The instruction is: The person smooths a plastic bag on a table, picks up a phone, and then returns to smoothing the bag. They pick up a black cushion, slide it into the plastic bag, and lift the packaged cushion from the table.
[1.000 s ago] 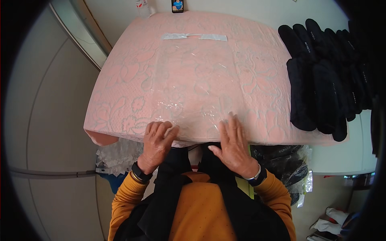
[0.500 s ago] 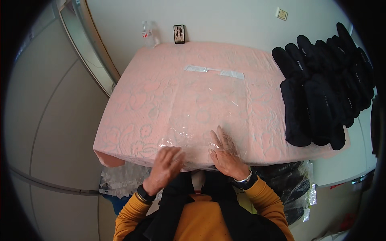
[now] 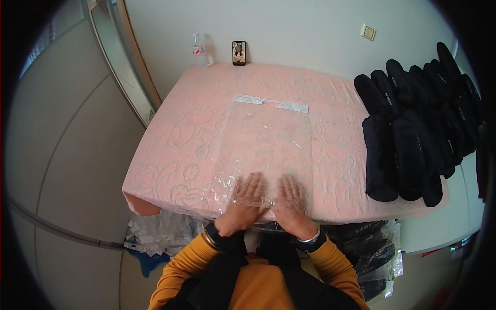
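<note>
A clear plastic bag (image 3: 263, 142) with two silvery-white strips (image 3: 293, 107) along its far end lies flat on a pink patterned cloth (image 3: 170, 150). Both hands are at the bag's near end, side by side with fingers pointing away from me. My left hand (image 3: 247, 199) has its fingers stretched out and slightly blurred. My right hand (image 3: 292, 201) lies just beside it, its fingers also extended. Shiny, crinkled film shows around the fingers; whether they lie under or on top of the film I cannot tell. Neither hand grips anything.
Several black padded, tube-like items (image 3: 411, 150) are piled at the table's right. A plastic bottle (image 3: 199, 50) and an upright phone (image 3: 238, 53) stand at the back by the wall. Below the near edge are clear bags (image 3: 160, 232) on the left and bagged black items (image 3: 369, 248) on the right.
My left hand has moved right and forward from the near edge onto the bag, its fingers straightening. My right hand stays at the bag's near end. The whole view has shifted slightly.
</note>
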Action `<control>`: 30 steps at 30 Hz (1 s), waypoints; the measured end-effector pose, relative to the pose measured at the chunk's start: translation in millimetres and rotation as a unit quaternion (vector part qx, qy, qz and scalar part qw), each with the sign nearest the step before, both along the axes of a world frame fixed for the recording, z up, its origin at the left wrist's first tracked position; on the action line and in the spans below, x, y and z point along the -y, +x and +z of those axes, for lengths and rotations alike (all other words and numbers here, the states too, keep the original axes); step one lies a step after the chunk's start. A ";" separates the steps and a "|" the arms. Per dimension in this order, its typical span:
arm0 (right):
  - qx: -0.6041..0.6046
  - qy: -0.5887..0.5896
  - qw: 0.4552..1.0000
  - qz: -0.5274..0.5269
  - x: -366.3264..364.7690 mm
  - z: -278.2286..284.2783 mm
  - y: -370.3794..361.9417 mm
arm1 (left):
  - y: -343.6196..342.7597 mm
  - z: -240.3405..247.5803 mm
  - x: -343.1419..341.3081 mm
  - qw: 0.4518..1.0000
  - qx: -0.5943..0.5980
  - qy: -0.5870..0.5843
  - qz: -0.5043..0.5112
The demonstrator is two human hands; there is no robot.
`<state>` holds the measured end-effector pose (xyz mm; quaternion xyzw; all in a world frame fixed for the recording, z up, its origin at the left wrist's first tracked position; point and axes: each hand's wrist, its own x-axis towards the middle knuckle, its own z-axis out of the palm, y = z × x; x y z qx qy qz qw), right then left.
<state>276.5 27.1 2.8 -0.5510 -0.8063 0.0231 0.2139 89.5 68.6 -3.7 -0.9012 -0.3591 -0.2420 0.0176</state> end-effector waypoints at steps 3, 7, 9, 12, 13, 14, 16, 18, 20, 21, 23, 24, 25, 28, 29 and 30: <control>0.007 0.006 1.000 -0.021 5.3 4.0 15.6 | -28.0 2.9 -4.9 0.998 -0.032 -0.008 0.043; 0.016 0.008 1.000 -0.017 1.2 1.3 23.3 | -51.1 -0.8 -19.5 0.992 -0.061 -0.013 0.106; 0.016 0.005 1.000 -0.018 -1.4 0.5 28.4 | -50.7 -6.5 -25.9 0.990 -0.065 -0.014 0.124; 0.015 -0.002 0.999 -0.036 -4.4 -3.0 34.2 | -43.2 -13.4 -38.5 0.996 0.002 0.007 0.086; 0.013 -0.006 0.999 -0.040 -4.8 -3.1 36.9 | -39.7 -15.3 -41.9 0.997 0.004 0.006 0.079; 0.011 -0.008 0.999 -0.045 -5.1 -2.9 40.0 | -36.8 -16.2 -44.0 0.996 -0.020 0.031 0.076; 0.015 -0.016 0.997 -0.076 -8.2 -5.4 52.3 | -18.2 -15.1 -50.4 0.994 -0.061 0.078 0.053; 0.042 -0.057 0.995 -0.073 -15.5 -2.0 70.0 | -1.8 -19.5 -51.6 0.993 -0.041 0.102 0.032; 0.041 0.001 0.998 -0.044 -21.3 -14.6 90.0 | 13.1 -16.2 -49.2 0.992 -0.037 0.109 0.053; 0.045 -0.001 0.997 -0.070 -18.4 -14.3 97.4 | 21.0 -11.7 -42.1 0.992 -0.045 0.089 0.081; 0.000 0.020 0.999 -0.043 -14.0 -16.3 111.9 | 39.7 -9.0 -30.4 0.996 0.014 0.057 0.068; -0.001 0.025 0.998 -0.056 -12.1 -15.4 117.7 | 41.9 -8.0 -26.5 0.994 0.065 0.022 0.087; -0.008 0.017 0.999 -0.040 -6.6 -13.8 127.1 | 47.5 -10.4 -23.5 0.995 0.067 0.023 0.074; -0.024 0.005 1.000 -0.009 8.4 -13.1 147.5 | 62.1 -12.7 -17.4 0.998 0.050 -0.034 -0.003; -0.025 0.044 0.998 0.021 14.0 -17.1 150.9 | 68.4 -11.8 -13.8 0.998 0.049 -0.032 -0.011; -0.026 0.083 0.995 0.053 18.2 -19.6 152.8 | 74.5 -6.8 -8.3 0.997 0.046 -0.040 -0.042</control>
